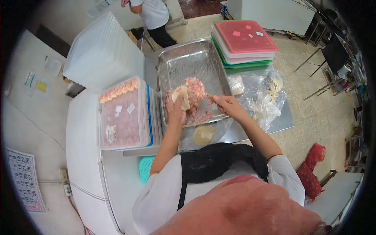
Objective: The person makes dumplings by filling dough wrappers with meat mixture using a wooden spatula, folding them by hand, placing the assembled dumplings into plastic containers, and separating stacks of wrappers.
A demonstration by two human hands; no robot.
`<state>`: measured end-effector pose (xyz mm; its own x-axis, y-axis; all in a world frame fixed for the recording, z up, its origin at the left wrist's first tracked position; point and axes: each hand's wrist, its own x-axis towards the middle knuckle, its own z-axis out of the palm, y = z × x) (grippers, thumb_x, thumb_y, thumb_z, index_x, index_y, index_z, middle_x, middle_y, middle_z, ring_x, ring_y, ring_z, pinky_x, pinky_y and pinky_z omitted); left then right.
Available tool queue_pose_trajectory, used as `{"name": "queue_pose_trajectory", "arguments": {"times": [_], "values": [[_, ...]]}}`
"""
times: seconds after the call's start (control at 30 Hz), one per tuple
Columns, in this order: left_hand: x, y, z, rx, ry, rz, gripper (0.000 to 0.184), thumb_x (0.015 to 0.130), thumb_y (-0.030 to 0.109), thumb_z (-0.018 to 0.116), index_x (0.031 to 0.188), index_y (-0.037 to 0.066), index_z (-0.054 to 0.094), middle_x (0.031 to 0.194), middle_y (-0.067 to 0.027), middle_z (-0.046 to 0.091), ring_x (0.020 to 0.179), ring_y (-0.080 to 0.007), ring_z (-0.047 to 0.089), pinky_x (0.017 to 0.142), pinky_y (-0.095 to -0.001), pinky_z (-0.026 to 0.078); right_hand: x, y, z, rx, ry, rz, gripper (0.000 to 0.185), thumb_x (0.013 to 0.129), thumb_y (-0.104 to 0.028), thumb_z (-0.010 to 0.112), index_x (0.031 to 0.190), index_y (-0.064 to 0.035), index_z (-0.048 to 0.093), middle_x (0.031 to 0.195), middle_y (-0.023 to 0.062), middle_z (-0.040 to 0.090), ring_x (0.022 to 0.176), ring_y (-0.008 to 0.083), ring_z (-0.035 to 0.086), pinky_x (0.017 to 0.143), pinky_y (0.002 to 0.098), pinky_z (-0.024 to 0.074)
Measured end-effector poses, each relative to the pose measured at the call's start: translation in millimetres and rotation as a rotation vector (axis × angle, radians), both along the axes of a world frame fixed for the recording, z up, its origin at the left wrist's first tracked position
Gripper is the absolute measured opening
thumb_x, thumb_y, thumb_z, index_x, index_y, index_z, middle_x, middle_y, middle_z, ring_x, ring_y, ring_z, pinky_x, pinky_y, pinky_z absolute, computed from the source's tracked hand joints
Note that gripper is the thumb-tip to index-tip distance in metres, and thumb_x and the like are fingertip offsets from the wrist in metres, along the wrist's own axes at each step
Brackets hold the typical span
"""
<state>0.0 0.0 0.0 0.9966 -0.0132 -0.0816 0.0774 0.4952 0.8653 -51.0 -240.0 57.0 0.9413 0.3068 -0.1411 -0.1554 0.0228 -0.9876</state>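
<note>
From the head view I have the left hand (177, 112) holding a thin, pale, floppy dough wrapper (181, 98) over the near-left part of the wide, shallow, shiny metal tray (192, 62). The right hand (228, 105) is closed round a thin, narrow utensil (210, 97), its tip by the loose pink mound of minced filling (194, 87) in that tray. I can't make out the utensil's tip clearly.

My worry is the wrapper: being thin, it could tear or fold if the utensil presses too hard, and an overloaded scoop could spill filling over the tray's near wall. Just beyond that wall lies a pale, round stack of wrappers (203, 135), which I judge a dragging forearm could catch.

For room, I'd use the far half of the tray, where only smears show. On my left, the clear, flat plastic box with a blue-edged side (121, 113) stands close to the tray and limits that elbow. On my right, crumpled clear plastic bags (270, 103) crowd the grey metal surface (282, 119), whose right edge lies past them; a snagged bag could slip off there.
</note>
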Motion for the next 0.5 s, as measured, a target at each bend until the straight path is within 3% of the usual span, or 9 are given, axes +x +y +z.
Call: {"name": "queue_pose_trajectory", "arguments": {"times": [0.07, 0.17, 0.2, 0.3, 0.33, 0.43, 0.47, 0.5], "values": [[3, 13, -7, 0.087, 0.001, 0.017, 0.029, 0.094, 0.018, 0.055, 0.12, 0.006, 0.055, 0.111, -0.0126, 0.062, 0.101, -0.029, 0.06, 0.094, -0.042, 0.045, 4, 19, -6, 0.053, -0.051, -0.021, 0.043, 0.094, -0.046, 0.052, 0.1, -0.0074, 0.071, 0.059, -0.0075, 0.04, 0.055, 0.0047, 0.035, 0.051, 0.0212, 0.0275], [-6, -19, 29, 1.563, -0.951, 0.171, 0.028, 0.095, 0.019, 0.055, 0.116, 0.001, 0.056, 0.108, -0.0089, 0.062, 0.105, -0.0198, 0.058, 0.091, -0.0341, 0.047, 3, -10, 10, 0.029, -0.046, 0.002, 0.042, 0.095, -0.044, 0.052, 0.098, -0.0069, 0.071, 0.06, -0.0083, 0.041, 0.055, 0.0038, 0.036, 0.05, 0.0211, 0.0276], [-9, -15, 38, 1.446, -0.679, -0.076, 0.028, 0.091, 0.02, 0.059, 0.109, -0.002, 0.06, 0.104, -0.0122, 0.063, 0.101, -0.0234, 0.061, 0.087, -0.0349, 0.049, 2, -12, 12, 0.057, -0.009, 0.042, 0.041, 0.095, -0.043, 0.053, 0.099, -0.007, 0.071, 0.06, -0.0082, 0.042, 0.056, 0.0036, 0.037, 0.051, 0.0212, 0.0291], [-15, -4, 31, -0.004, 0.278, -0.441, 0.026, 0.086, 0.019, 0.062, 0.103, -0.001, 0.064, 0.103, -0.0182, 0.064, 0.094, -0.0341, 0.062, 0.083, -0.0395, 0.049, 3, -18, 8, 0.102, 0.009, 0.101, 0.04, 0.098, -0.041, 0.049, 0.101, -0.0068, 0.069, 0.058, -0.009, 0.036, 0.052, 0.0029, 0.032, 0.048, 0.0206, 0.0234], [-10, 2, 22, 0.059, 0.223, -0.562, 0.027, 0.086, 0.02, 0.06, 0.106, 0.003, 0.064, 0.103, -0.0195, 0.063, 0.09, -0.0403, 0.061, 0.081, -0.0443, 0.049, 4, -20, 9, 0.099, -0.005, 0.085, 0.04, 0.098, -0.04, 0.048, 0.101, -0.0062, 0.069, 0.057, -0.0088, 0.036, 0.052, 0.003, 0.032, 0.048, 0.0205, 0.0232], [0, -3, 34, 1.576, -0.45, -0.452, 0.028, 0.089, 0.024, 0.055, 0.11, 0.007, 0.063, 0.108, -0.0146, 0.065, 0.095, -0.0366, 0.062, 0.085, -0.0428, 0.048, 11, -33, 4, 0.109, -0.012, 0.092, 0.039, 0.098, -0.04, 0.049, 0.1, -0.0065, 0.069, 0.058, -0.0086, 0.036, 0.052, 0.0028, 0.031, 0.048, 0.0204, 0.0235], [-2, -3, 35, 1.346, -0.415, -0.342, 0.031, 0.091, 0.027, 0.05, 0.108, 0.007, 0.064, 0.108, -0.0146, 0.065, 0.098, -0.0363, 0.06, 0.089, -0.0429, 0.046, 12, -38, 4, 0.1, -0.004, 0.095, 0.039, 0.097, -0.041, 0.049, 0.1, -0.0069, 0.069, 0.058, -0.0086, 0.037, 0.052, 0.0027, 0.032, 0.048, 0.0204, 0.0236], [-2, -7, 42, 1.31, -0.578, -0.264, 0.03, 0.091, 0.027, 0.049, 0.105, 0.006, 0.065, 0.107, -0.0153, 0.065, 0.099, -0.0365, 0.06, 0.089, -0.0429, 0.046, 14, -44, 6, 0.092, 0.006, 0.099, 0.04, 0.097, -0.041, 0.049, 0.099, -0.0073, 0.07, 0.058, -0.0087, 0.037, 0.052, 0.0026, 0.032, 0.048, 0.0203, 0.0238]]}}
